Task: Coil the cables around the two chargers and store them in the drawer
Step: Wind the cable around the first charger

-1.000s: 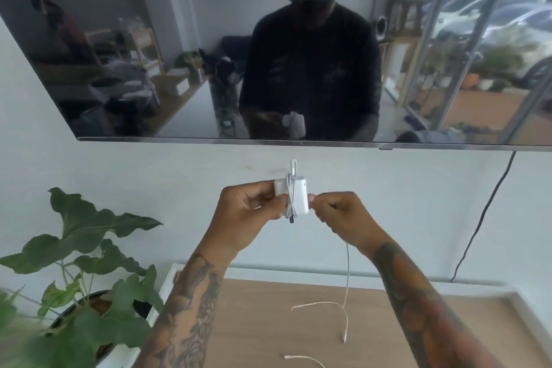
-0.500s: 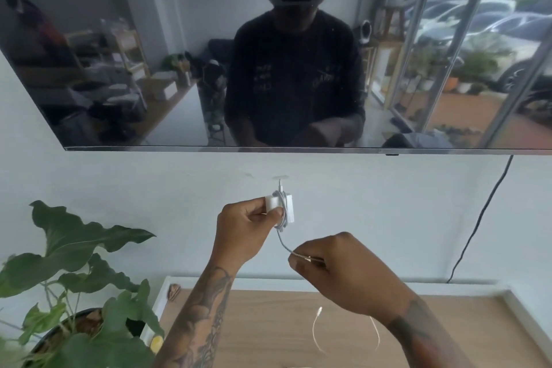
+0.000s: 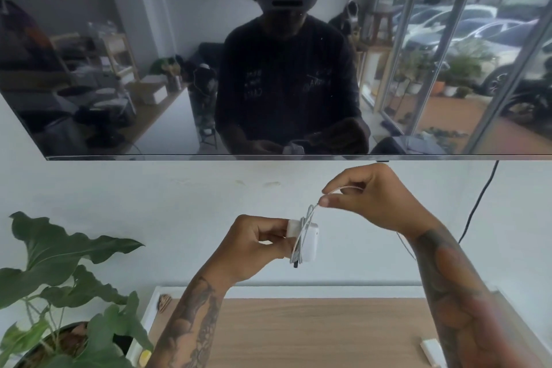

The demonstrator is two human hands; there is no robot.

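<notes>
My left hand (image 3: 257, 243) grips a white charger block (image 3: 309, 240) in the air above the wooden top, with a few turns of thin white cable (image 3: 303, 233) wound around its middle. Up and to the right of the block, my right hand (image 3: 370, 199) pinches the same cable between thumb and forefinger and holds it taut. The loose cable trails down behind my right forearm. A second white object (image 3: 430, 351), partly hidden by my right arm, lies on the wooden top at the lower right; I cannot tell if it is the other charger. No drawer is visible.
A wooden cabinet top (image 3: 298, 334) with a white rim lies below my hands. A leafy potted plant (image 3: 59, 278) stands at the left. A wall-mounted dark screen (image 3: 268, 69) hangs above, with a black cord (image 3: 478, 203) running down the wall on the right.
My right hand has swung from below the charger up to its upper right, drawing the cable over the block. The trailing cable end has lifted off the wooden top. My left hand has dropped slightly.
</notes>
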